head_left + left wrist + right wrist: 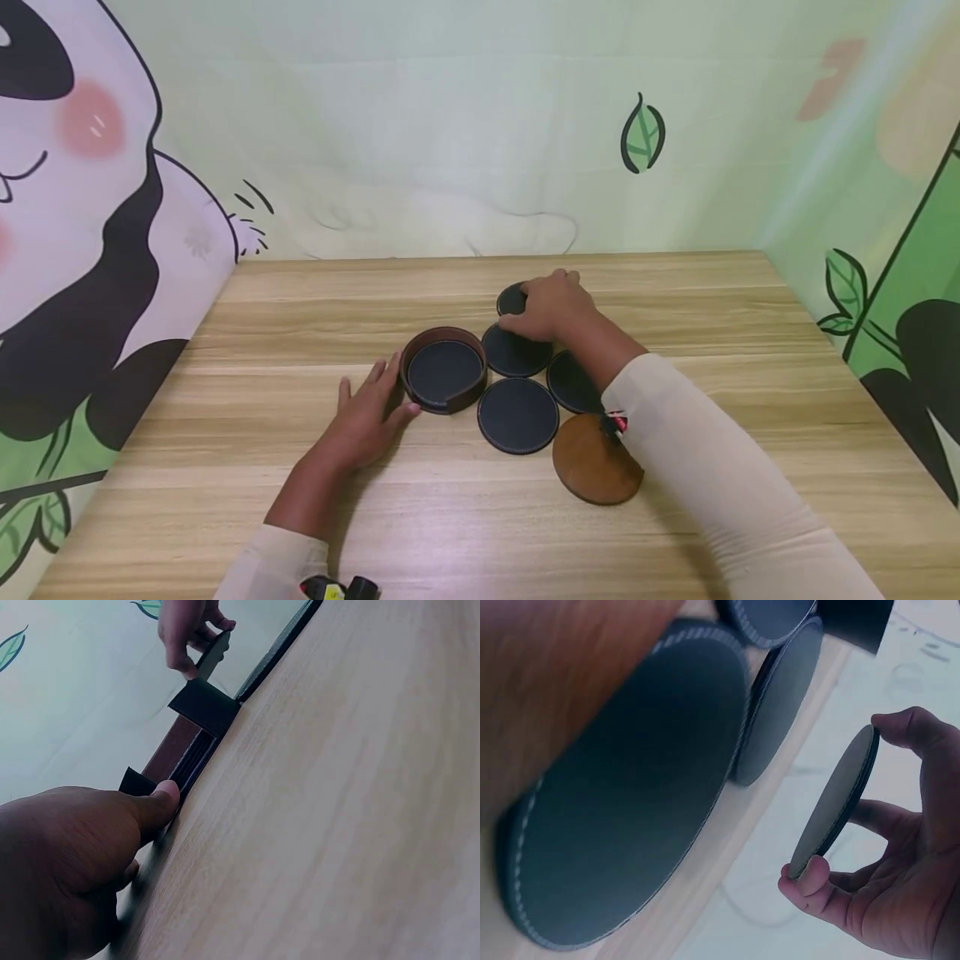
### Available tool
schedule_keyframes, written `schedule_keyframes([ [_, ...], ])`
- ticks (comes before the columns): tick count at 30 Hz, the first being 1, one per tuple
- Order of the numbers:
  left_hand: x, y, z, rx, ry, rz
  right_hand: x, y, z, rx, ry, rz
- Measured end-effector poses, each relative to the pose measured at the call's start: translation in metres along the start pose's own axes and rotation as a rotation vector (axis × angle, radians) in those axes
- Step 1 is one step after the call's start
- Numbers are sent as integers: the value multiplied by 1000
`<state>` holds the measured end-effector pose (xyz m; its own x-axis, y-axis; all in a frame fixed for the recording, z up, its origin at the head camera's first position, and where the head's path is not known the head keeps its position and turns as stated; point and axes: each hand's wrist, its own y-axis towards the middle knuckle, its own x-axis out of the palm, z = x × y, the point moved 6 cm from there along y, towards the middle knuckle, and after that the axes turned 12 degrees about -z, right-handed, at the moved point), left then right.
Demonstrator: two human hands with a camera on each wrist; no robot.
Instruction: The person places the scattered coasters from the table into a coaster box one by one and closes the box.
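A round black coaster (836, 799) with a stitched edge is held above the table at its rim by my right hand (551, 304), between thumb and fingers. In the right wrist view this coaster stands tilted on edge. My left hand (367, 417) rests beside the round coaster holder (461, 400), its fingers extended along the left side and its thumb (166, 796) at the front wall. The holder has a brown inner wall and a gap in its front; a stack of black coasters (445, 371) lies inside it.
Three black coasters lie right of the holder: a rear one (517, 354), a front one (517, 415) and a right one (572, 383), partly hidden by my right forearm. A brown-faced coaster (596, 462) lies nearer me. The wooden table (300, 317) meets a printed cloth backdrop (450, 167).
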<state>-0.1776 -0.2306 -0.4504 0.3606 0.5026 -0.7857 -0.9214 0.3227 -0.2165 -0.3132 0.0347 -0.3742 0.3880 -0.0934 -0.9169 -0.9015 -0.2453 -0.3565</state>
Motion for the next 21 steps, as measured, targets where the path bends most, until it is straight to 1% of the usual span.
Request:
schedule_keyframes([
  [5, 0, 1, 1, -1, 6, 2, 4, -8, -21, -51, -9, -22],
  [13, 0, 0, -1, -11, 17, 0, 9, -25, -55, -125, -60, -20],
  [21, 0, 1, 0, -17, 13, -9, 23, -35, -80, -179, -111, -50],
])
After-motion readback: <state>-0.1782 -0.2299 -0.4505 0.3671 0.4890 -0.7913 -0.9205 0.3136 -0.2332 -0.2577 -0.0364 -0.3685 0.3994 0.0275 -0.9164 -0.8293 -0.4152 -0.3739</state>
